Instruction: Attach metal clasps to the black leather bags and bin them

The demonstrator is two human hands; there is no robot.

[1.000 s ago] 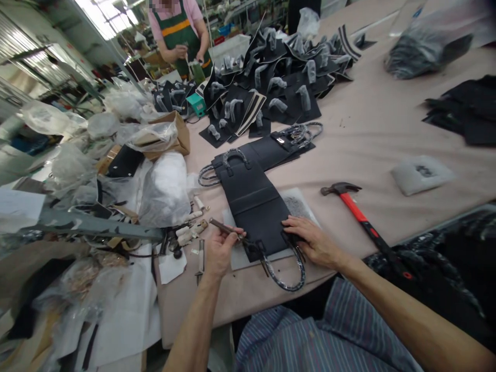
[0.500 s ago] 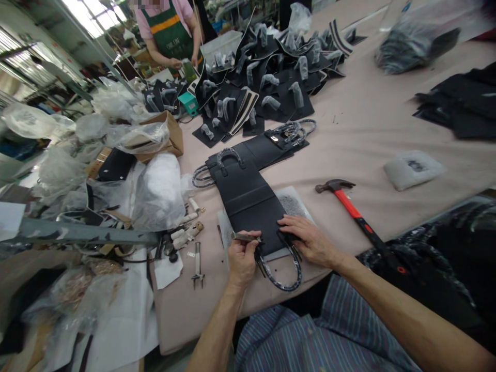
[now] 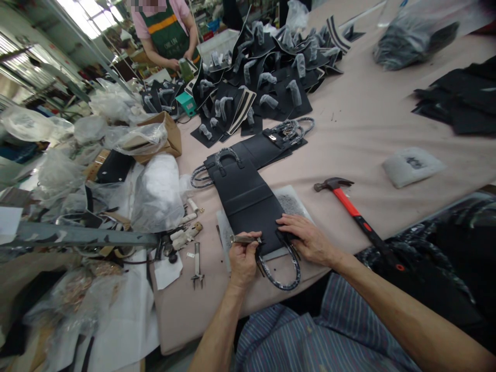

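Observation:
A long black leather bag panel (image 3: 248, 199) lies flat on the pink table, with a wrapped handle (image 3: 279, 268) looping off its near end and another handle (image 3: 201, 173) at its far end. My left hand (image 3: 243, 256) is closed around a slim metal punch tool (image 3: 242, 238), its tip at the panel's near left corner beside the handle tab. My right hand (image 3: 306, 237) lies flat with fingers spread on the panel's near right corner, pressing it down onto a pale cutting pad (image 3: 292, 204).
A red-handled hammer (image 3: 354, 214) lies right of the panel. Small tools (image 3: 197, 261) and plastic bags (image 3: 158, 191) crowd the left side. Stacked black bag parts (image 3: 267, 77) fill the far table, where another person in a green apron (image 3: 168, 36) works. A padded pouch (image 3: 413, 165) sits at right.
My left hand carried the punch tool rightward from the table's left onto the panel's near corner, then held there. My right hand stayed pressed on the panel.

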